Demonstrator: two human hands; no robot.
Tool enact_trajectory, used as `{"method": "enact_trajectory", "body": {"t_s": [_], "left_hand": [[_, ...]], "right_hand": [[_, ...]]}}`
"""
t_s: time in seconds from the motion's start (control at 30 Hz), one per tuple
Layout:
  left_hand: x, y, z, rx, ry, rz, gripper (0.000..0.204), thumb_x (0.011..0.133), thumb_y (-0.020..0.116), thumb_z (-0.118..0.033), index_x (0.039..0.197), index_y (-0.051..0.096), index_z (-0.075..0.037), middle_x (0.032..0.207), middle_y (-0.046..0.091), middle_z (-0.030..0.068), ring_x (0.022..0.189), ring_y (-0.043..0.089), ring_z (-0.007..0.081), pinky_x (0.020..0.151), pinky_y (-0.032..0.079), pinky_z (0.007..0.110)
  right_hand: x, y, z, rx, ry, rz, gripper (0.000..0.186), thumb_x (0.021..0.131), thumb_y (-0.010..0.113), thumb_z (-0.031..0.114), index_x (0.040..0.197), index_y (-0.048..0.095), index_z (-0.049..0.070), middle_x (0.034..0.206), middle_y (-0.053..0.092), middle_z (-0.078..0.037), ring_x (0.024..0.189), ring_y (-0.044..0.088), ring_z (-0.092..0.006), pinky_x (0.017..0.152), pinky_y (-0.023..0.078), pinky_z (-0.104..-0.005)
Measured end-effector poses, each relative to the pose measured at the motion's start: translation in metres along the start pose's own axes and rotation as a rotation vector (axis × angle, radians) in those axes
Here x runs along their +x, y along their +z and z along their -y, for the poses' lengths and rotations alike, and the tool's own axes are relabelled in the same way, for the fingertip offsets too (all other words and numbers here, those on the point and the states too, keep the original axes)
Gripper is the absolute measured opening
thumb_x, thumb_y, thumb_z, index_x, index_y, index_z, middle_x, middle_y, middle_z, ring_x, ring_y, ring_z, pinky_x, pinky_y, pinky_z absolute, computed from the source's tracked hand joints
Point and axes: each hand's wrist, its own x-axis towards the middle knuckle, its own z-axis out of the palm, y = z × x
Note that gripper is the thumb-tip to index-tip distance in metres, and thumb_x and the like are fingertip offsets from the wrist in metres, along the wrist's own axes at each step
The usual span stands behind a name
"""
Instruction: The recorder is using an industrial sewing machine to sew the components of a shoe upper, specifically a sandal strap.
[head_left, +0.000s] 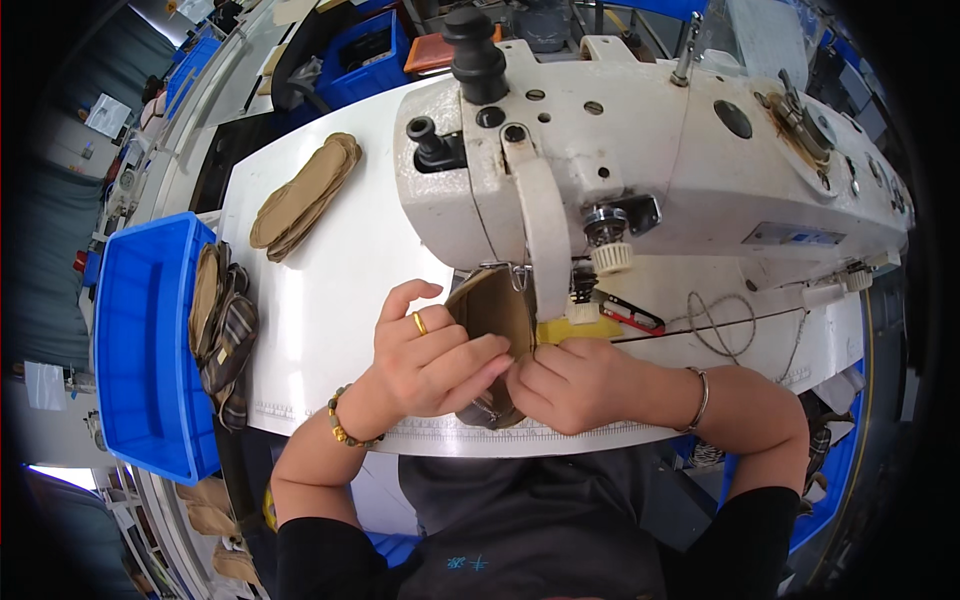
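A brown-lined fabric shoe upper (494, 310) lies under the needle area of the white sewing machine (640, 165), its near end reaching the table's front edge. My left hand (436, 358), with a ring on one finger, is closed on its left side, the index finger raised and bent. Curled tightly, my right hand (570, 385) pinches the right edge close to the left fingertips. Both thumbs are partly hidden, and so is the spot under the presser foot.
Sole-shaped brown pieces (305, 197) lie stacked at the back left. A blue bin (150, 350) stands left of the table, with plaid uppers (230, 335) beside it. Red-handled thread snips (632, 314) and a loose cord (725, 330) rest right of the needle.
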Motion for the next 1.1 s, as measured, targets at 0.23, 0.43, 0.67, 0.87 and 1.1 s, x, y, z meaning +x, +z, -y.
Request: {"method": "enact_trajectory", "body": {"t_s": [0.23,0.43,0.67,0.87,1.1], "left_hand": [[0.004,0.005,-0.014,0.173,-0.041,0.253,0.031,0.072,0.072,-0.02,0.101,0.076,-0.012,0.101,0.064,-0.0037,0.084,0.056,0.0147,0.096,0.043,0.042],[-0.005,0.017,-0.019,0.209,0.038,0.204,0.03,0.072,0.07,-0.021,0.099,0.076,-0.011,0.101,0.066,-0.0013,0.09,0.056,0.0168,0.1,0.043,0.046],[-0.004,0.005,-0.023,0.136,-0.155,0.282,0.031,0.067,0.073,-0.014,0.097,0.077,-0.011,0.095,0.065,-0.0035,0.091,0.058,0.0149,0.106,0.038,0.053],[-0.006,0.004,-0.029,0.158,-0.173,0.31,0.03,0.068,0.072,-0.013,0.098,0.077,-0.011,0.09,0.062,-0.004,0.093,0.057,0.0163,0.111,0.034,0.057],[-0.012,0.014,-0.031,0.148,-0.148,0.409,0.039,0.065,0.078,-0.012,0.103,0.078,-0.016,0.093,0.059,-0.0048,0.098,0.062,0.0157,0.111,0.032,0.058]], "right_hand": [[-0.004,0.003,0.0,0.008,-0.045,-0.161,0.015,0.072,0.072,0.007,0.085,0.067,0.002,0.079,0.062,-0.005,0.067,0.063,-0.0145,0.057,0.054,-0.0253],[-0.003,0.004,-0.004,0.061,0.001,-0.218,0.009,0.074,0.07,0.011,0.075,0.061,0.008,0.068,0.05,0.0,0.057,0.052,-0.0117,0.048,0.042,-0.0234],[-0.003,-0.012,-0.007,0.171,-0.061,0.085,0.013,0.072,0.068,0.018,0.074,0.062,0.007,0.073,0.056,-0.005,0.057,0.052,-0.0113,0.047,0.04,-0.024],[-0.01,0.005,0.012,-0.08,-0.068,0.163,0.013,0.073,0.065,0.019,0.077,0.067,0.006,0.083,0.068,-0.008,0.053,0.049,-0.0097,0.048,0.038,-0.0229],[-0.013,0.001,0.014,-0.043,-0.101,0.175,0.014,0.073,0.063,0.017,0.074,0.065,0.002,0.079,0.069,-0.015,0.049,0.053,-0.0103,0.043,0.038,-0.0222]]}}
